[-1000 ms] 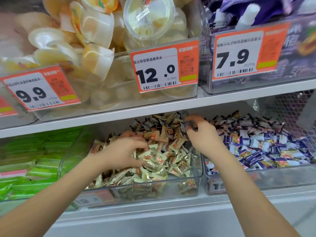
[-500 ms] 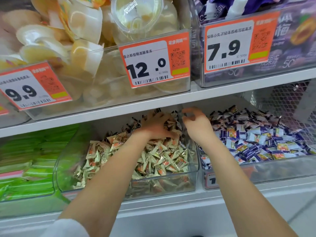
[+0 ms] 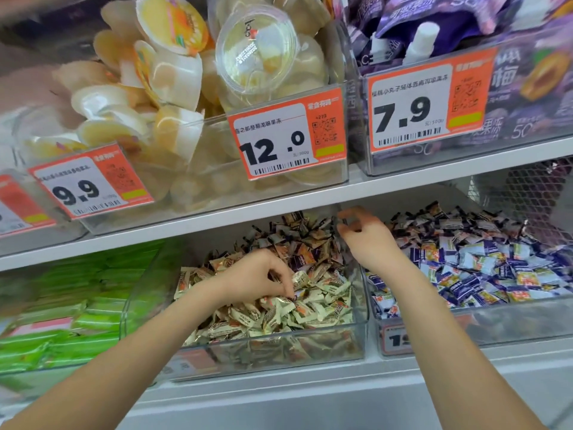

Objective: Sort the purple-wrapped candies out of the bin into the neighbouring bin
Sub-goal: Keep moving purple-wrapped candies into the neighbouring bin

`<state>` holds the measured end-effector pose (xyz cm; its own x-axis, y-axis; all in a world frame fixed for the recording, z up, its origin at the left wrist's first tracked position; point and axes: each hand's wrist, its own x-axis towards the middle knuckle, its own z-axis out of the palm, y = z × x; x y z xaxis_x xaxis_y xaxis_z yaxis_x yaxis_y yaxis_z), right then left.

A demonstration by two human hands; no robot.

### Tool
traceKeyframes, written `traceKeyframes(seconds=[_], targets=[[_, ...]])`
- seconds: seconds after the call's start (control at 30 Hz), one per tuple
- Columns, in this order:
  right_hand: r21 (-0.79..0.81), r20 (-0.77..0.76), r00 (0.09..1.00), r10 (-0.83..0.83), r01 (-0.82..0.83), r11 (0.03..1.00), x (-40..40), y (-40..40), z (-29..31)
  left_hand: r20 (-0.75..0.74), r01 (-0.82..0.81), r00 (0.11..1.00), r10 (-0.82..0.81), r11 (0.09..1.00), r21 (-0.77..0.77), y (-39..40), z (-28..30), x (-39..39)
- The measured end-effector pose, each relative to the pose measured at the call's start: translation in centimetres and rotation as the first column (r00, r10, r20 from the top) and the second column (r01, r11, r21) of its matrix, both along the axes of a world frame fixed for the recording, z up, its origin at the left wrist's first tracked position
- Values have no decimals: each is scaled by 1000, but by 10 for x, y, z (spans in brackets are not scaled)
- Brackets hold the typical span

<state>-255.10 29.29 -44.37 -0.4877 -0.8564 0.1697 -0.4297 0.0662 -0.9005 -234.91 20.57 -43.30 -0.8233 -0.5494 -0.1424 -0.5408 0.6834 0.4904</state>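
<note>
My right hand (image 3: 364,240), at frame centre over the divider, has its grip narrowed on something dark; what, I cannot tell. My left hand (image 3: 263,276) pinches among cream wrappers. Purple-wrapped candies (image 3: 299,259) still dot the middle bin (image 3: 248,352); the neighbouring bin (image 3: 496,321) lies right.

Up top, jelly cups (image 3: 173,97) crowd clear tubs behind price tags (image 3: 286,139), purple pouches (image 3: 434,23) sit right, green packets (image 3: 59,305) lower left.
</note>
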Motion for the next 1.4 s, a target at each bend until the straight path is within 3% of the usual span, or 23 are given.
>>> traceKeyframes(seconds=[0.17,0.3,0.4,0.47,0.6,0.73,0.83,0.97,1.17,1.3,1.4], targets=[[-11,-46,999,16,-16,1000,-3,1,-1,0,-101,995,102,985,142,-19,12,-11],[-6,-123,992,32,-33,999,-2,-1,-2,-137,-223,967,216,974,-37,-35,13,-33],[9,-124,991,57,-57,998,-4,-2,-2,147,-68,985,87,990,-127,-35,-2,-57],[32,-127,988,86,-82,996,-6,-1,-2,348,35,936,52,970,-239,-35,-14,-70],[52,-127,981,150,-144,988,-9,7,-1,344,115,938,48,890,-440,-34,-25,-78],[47,-132,978,159,-154,987,-10,17,2,-7,-164,986,168,955,-248,-35,-14,-61],[-24,-128,985,114,-118,993,-7,25,8,-230,-297,925,301,953,54,-26,2,-45],[-199,-189,980,61,-99,975,0,38,19,-348,-292,861,370,922,256,7,14,-34],[-101,-292,902,317,-359,928,30,48,13,-509,-220,777,371,917,332,52,25,-38],[-159,-293,933,210,-264,951,35,44,9,-510,-186,759,404,886,425,64,26,-47],[-244,-195,973,128,-174,954,30,45,9,-501,-53,768,400,818,572,65,28,-48]])
